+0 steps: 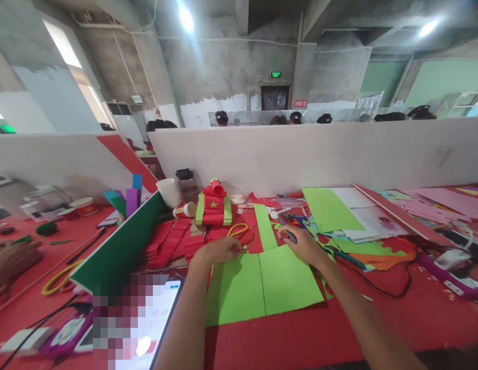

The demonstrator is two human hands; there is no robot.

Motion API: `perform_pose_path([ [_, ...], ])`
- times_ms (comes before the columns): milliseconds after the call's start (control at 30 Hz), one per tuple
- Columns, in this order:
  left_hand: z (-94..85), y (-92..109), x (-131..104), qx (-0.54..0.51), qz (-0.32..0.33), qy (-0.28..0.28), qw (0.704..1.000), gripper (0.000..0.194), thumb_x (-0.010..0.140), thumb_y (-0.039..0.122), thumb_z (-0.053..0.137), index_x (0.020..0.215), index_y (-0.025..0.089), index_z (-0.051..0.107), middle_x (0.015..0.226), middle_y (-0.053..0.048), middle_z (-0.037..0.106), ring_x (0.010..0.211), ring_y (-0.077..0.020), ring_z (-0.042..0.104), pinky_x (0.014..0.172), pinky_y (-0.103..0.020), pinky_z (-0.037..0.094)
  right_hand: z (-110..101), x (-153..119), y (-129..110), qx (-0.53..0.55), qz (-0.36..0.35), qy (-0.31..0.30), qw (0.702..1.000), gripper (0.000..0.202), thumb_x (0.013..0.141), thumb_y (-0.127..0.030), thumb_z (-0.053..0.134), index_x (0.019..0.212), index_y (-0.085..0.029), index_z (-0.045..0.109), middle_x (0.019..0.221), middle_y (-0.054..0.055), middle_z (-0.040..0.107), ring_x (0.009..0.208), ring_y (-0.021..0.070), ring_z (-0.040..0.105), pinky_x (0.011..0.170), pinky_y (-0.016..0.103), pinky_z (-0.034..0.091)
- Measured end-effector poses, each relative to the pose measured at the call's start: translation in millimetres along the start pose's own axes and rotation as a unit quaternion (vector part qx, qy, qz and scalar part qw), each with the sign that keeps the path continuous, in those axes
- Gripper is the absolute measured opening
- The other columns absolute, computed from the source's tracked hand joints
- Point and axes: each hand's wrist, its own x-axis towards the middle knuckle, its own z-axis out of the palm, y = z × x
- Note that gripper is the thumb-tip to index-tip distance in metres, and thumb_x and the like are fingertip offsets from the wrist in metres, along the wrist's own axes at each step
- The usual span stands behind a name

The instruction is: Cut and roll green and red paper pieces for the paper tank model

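Note:
A bright green paper sheet (239, 288) lies in front of me on the red tabletop, a dark line running down its middle. I cannot tell whether this line is a crease, a drawn mark or a cut. At the sheet's far left edge, my left hand (219, 250) is closed, fingertips pinched on the paper. My right hand (304, 244) rests over the far right edge, its fingers curled round a slim dark grey-blue tool (290, 236) whose kind is unclear. Just beyond the sheet, between the hands, is a narrow green paper strip (265, 226).
Red paper pieces (169, 239), a red-and-green paper model with a star (213, 204) and yellow-handled scissors (239, 229) lie beyond my left hand. A phone (161, 318) is at left, beside a green board (119, 246). Another person's hand (15, 262) is far left. White partition (300, 154) behind.

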Motion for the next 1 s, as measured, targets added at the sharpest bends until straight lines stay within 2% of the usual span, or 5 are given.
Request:
perform_pose_path([
  [133,8.7,6.1,11.9,0.072,-0.047,0.137,0.987,0.028,0.087,0.036,0.051,0.107,0.02,0.063,0.103,-0.011,0.067,0.091,-0.0254,0.062,0.077,-0.035,0.048,-4.8,1.5,13.6,-0.014,-0.002,0.011,1.0,0.031,0.084,-0.014,0.053,0.109,-0.025,0.067,0.111,0.005,0.071,0.102,0.0244,0.066,0.09,0.039,0.048],
  [233,13.8,12.0,17.6,0.094,-0.072,0.178,0.977,0.035,0.088,0.029,0.049,0.12,0.017,0.057,0.121,-0.017,0.059,0.11,-0.0308,0.055,0.087,-0.042,0.046,-6.4,1.9,19.6,-0.032,-0.006,0.009,0.999,0.032,0.082,-0.012,0.051,0.106,-0.026,0.068,0.11,0.005,0.071,0.101,0.0242,0.065,0.089,0.038,0.048],
  [500,20.7,17.5,25.4,0.107,-0.051,0.19,0.975,0.028,0.088,0.021,0.05,0.114,0.014,0.06,0.12,-0.018,0.059,0.111,-0.0297,0.054,0.094,-0.041,0.042,-9.6,1.4,12.8,-0.075,0.022,0.041,0.996,0.025,0.085,-0.021,0.055,0.107,-0.026,0.066,0.104,0.005,0.072,0.092,0.0246,0.067,0.082,0.038,0.049],
  [800,30.9,81.8,81.0,0.089,0.118,0.144,0.978,0.032,0.091,0.029,0.049,0.12,0.018,0.058,0.117,-0.013,0.064,0.106,-0.0261,0.061,0.086,-0.035,0.048,-16.0,2.3,9.2,-0.006,0.028,0.13,0.991,0.027,0.085,-0.02,0.052,0.109,-0.024,0.064,0.099,0.005,0.074,0.087,0.0226,0.069,0.082,0.036,0.051],
  [1000,35.6,101.2,116.8,0.101,0.104,0.065,0.987,0.017,0.082,0.023,0.06,0.096,0.017,0.066,0.102,-0.012,0.066,0.091,-0.0248,0.065,0.075,-0.031,0.049,-13.5,3.8,7.4,-0.006,0.03,0.143,0.989,0.028,0.084,-0.02,0.051,0.109,-0.024,0.065,0.097,0.005,0.074,0.086,0.0229,0.069,0.081,0.035,0.051],
])
